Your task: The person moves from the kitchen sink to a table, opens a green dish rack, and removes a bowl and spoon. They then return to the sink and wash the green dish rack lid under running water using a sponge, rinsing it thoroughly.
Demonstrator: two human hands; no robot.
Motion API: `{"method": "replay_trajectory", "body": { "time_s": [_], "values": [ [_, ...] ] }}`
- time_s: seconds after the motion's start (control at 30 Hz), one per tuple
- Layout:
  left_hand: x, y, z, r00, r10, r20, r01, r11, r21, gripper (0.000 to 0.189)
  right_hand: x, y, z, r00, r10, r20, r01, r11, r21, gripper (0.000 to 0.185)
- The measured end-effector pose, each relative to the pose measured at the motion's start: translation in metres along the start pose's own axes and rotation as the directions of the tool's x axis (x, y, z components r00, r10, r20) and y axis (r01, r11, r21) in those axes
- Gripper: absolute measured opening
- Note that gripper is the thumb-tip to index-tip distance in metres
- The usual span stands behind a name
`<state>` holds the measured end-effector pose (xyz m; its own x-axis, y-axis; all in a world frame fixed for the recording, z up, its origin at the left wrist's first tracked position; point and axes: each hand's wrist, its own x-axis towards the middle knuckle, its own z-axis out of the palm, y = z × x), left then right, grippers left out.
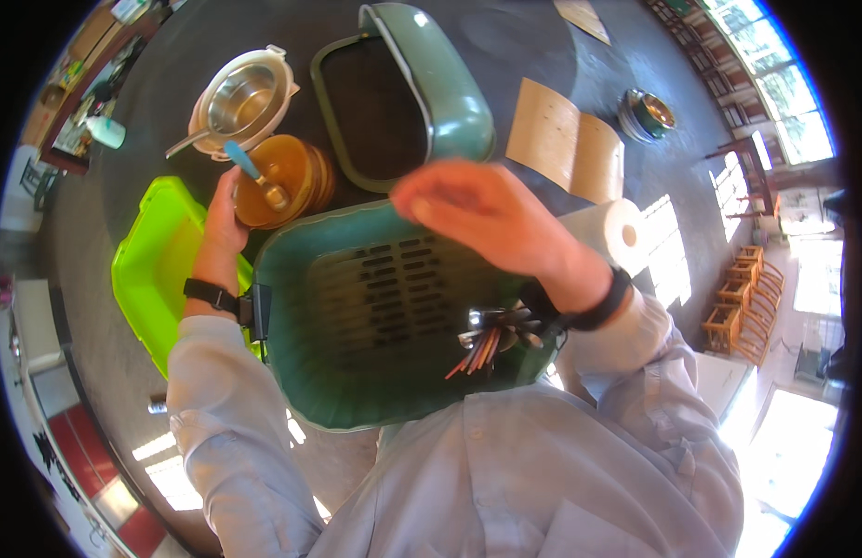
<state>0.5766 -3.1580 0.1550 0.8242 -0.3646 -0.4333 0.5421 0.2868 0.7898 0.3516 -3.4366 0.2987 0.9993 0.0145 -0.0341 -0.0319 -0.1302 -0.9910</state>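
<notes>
My left hand (227, 213) is at the left side of a stack of brown bowls (314, 174), its fingers against the rim. A spoon with a blue handle (243, 162) lies in the top bowl. Over the far edge of a large green ribbed basin (319, 411) with slots in its bottom, my right hand (466, 209) is raised and blurred; whether anything is in it cannot be told. Several pieces of cutlery and chopsticks (483, 352) are in the basin's near right corner, below my right wrist.
Left of the basin is a lime-green plastic tub (141, 279). Beyond stand a steel pan (243, 101) in a pale colander and a green domed cover (452, 91). To the right are an open notebook (542, 132), a paper roll (605, 234) and stacked bowls (647, 115).
</notes>
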Motion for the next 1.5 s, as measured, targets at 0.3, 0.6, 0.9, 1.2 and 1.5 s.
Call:
{"method": "replay_trajectory", "body": {
  "time_s": [0.3,0.6,0.9,1.2,1.5],
  "values": [
    [-0.014,0.011,0.012,0.988,0.037,-0.153,-0.011,0.985,0.170,0.044,-0.145,0.055,-0.023,0.988,0.047,0.144,0.127,0.258,-0.958,0.056],
    [-0.057,0.023,0.013,0.828,0.499,-0.256,-0.324,0.798,0.509,0.059,-0.152,0.100,-0.007,0.917,0.326,0.230,0.227,0.048,-0.973,0.097],
    [-0.167,0.010,0.031,0.745,0.644,-0.174,-0.507,0.716,0.480,0.053,-0.161,0.115,0.005,0.838,0.427,0.339,0.430,-0.134,-0.893,0.091],
    [-0.245,-0.019,0.028,0.636,0.771,-0.041,-0.686,0.589,0.427,0.048,-0.157,0.132,0.006,0.876,0.372,0.308,0.340,-0.022,-0.940,0.030],
    [-0.275,-0.068,0.036,0.626,0.732,0.269,-0.521,0.137,0.842,0.049,-0.155,0.128,0.000,0.868,0.380,0.320,0.359,-0.035,-0.933,0.032]
  ]
}}
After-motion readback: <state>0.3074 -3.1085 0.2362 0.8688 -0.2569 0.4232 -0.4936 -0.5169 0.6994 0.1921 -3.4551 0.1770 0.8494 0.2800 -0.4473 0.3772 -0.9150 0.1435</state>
